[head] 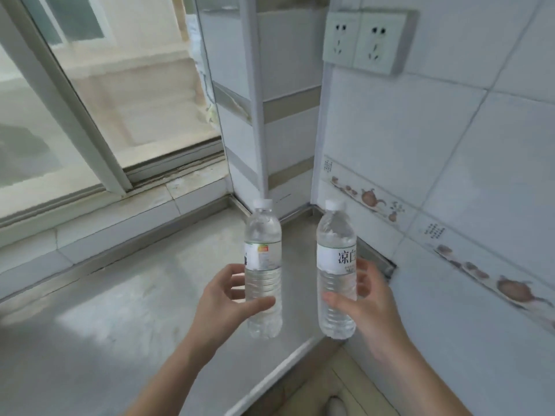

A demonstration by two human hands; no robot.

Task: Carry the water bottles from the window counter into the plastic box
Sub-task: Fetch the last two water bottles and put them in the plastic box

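Note:
Two clear water bottles with white caps and white labels are upright above the grey window counter [126, 295]. My left hand [223, 298] wraps around the lower half of the left bottle [263, 235], thumb in front and fingers behind. Around the lower part of the right bottle [335, 235], whose label shows black characters, my right hand [363, 301] is closed. Both bottles appear lifted near the counter's right front corner. The plastic box is not in view.
A sliding window [90, 94] runs along the counter's far side. A tiled pillar [264, 115] and a tiled wall [450, 175] with a double socket [368, 40] close the right side. Floor tiles [324, 385] show below the counter edge.

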